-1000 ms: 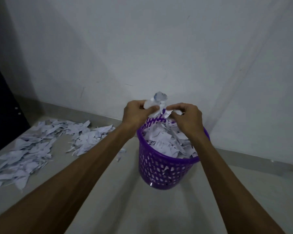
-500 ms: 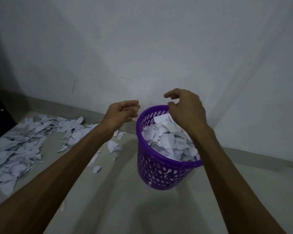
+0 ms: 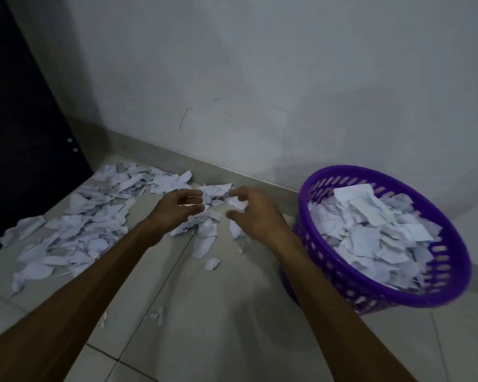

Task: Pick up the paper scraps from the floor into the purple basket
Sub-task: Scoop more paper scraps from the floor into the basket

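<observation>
White paper scraps [image 3: 94, 224] lie in a wide heap on the tiled floor at the left, thinning toward the middle. The purple basket [image 3: 447, 279] stands at the right by the wall, filled nearly to its rim with scraps. My left hand [image 3: 174, 209] and my right hand [image 3: 254, 213] hover side by side above the small patch of scraps in the middle, left of the basket. Both hands have loosely curved fingers and hold nothing.
A grey wall with a skirting board [image 3: 226, 172] runs behind the scraps and basket. A dark door or panel [image 3: 20, 119] stands at the far left. A few stray scraps [image 3: 158, 315] lie on the tiles nearer to me.
Both hands let a bunch of scraps go over the basket, then swung left and down to the scraps on the floor. The view turned left, so the basket now sits at the right.
</observation>
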